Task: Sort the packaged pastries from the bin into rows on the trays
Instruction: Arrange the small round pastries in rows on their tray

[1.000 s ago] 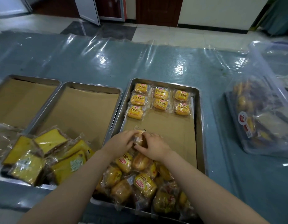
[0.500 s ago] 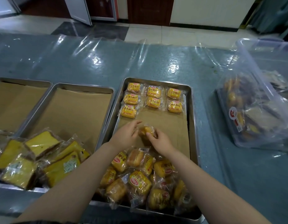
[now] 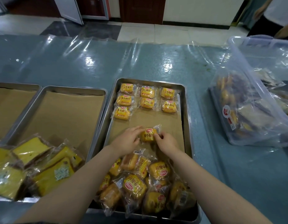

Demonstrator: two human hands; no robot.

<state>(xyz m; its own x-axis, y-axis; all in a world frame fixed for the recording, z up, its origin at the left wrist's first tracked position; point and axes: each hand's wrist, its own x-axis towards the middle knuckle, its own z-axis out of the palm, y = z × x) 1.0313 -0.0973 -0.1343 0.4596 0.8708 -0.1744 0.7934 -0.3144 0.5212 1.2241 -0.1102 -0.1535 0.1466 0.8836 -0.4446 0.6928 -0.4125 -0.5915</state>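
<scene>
Fingers (image 3: 137,129) of the left hand (image 3: 127,141) and those of the right hand (image 3: 166,143) pinch opposite ends of one small packaged bun (image 3: 149,135), label up, held just over the bare brown paper in the middle of the right-hand tray (image 3: 187,126); whether the pack rests on the paper or hangs a little above it cannot be told. At the far end of that tray seven buns already lie in rows (image 3: 147,98): three across, three across, then a single one at the left. The near end holds a loose heap of the same packs (image 3: 140,183). By my reading, the step in hand is placing the eighth bun, and the open slot is the middle of the third row, just right of the lone pack (image 3: 121,112). The next move calls for carrying the bun forward, squaring it with its neighbours, label facing the same way, and setting it flat without the crinkly wrapper edges riding up over the packs beside it. The middle tray (image 3: 98,92) holds sliced cake packs (image 3: 43,162) at its near end, and the clear bin (image 3: 259,101) stands well apart on the tabletop (image 3: 75,65) to the right.
</scene>
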